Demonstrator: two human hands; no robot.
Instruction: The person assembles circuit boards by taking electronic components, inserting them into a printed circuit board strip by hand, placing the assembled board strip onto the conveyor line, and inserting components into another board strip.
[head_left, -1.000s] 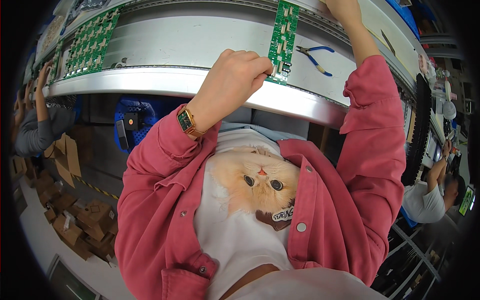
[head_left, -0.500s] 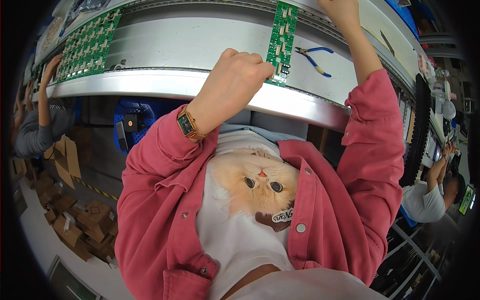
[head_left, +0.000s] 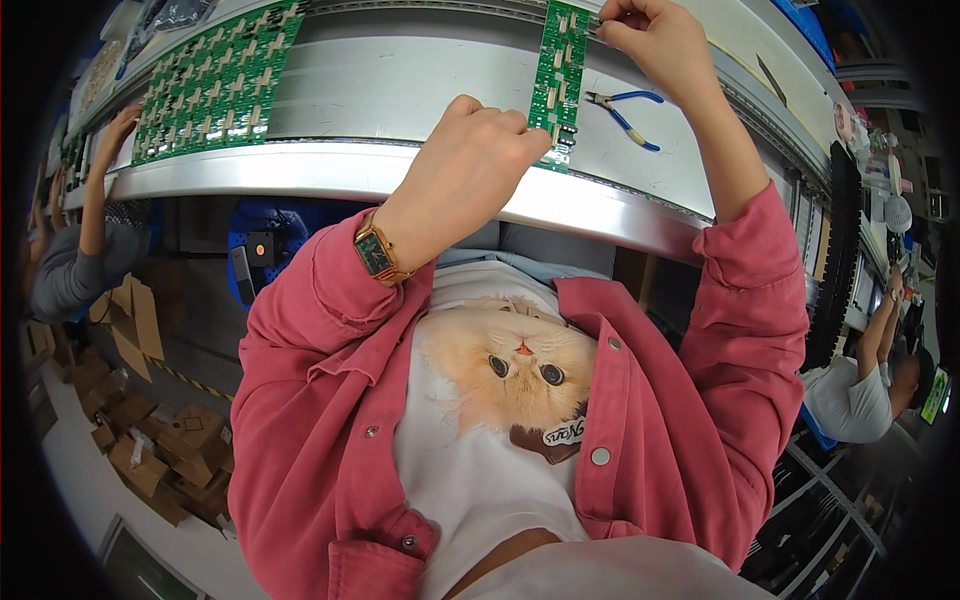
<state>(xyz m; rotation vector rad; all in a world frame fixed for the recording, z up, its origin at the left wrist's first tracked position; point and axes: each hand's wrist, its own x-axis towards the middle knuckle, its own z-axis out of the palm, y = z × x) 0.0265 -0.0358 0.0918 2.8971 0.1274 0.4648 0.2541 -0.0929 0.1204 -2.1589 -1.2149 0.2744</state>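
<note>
A narrow green circuit board (head_left: pixel 558 85) with several pale connectors lies across the metal rails of the line. My left hand (head_left: pixel 475 150), a watch on its wrist, is closed at the board's near left edge; its fingertips grip the edge and are partly hidden. By the board's far right edge, my right hand (head_left: pixel 655 45) pinches something small and thin between thumb and fingers, too small to name. Diagonal cutters (head_left: pixel 630 115) with blue and cream handles lie right of the board, touched by neither hand.
A wide panel of green circuit boards (head_left: pixel 215 85) sits on the rails at the left, with a co-worker's hand (head_left: pixel 122 125) at its left end. The metal front rail (head_left: pixel 330 170) runs before me. Tweezers (head_left: pixel 772 80) lie at the right. Cardboard boxes (head_left: pixel 180 440) are piled at lower left.
My right hand has come left and nearer, from beyond the rails to the board's far right edge. The wide panel has slid right. My left hand stays at the narrow board.
</note>
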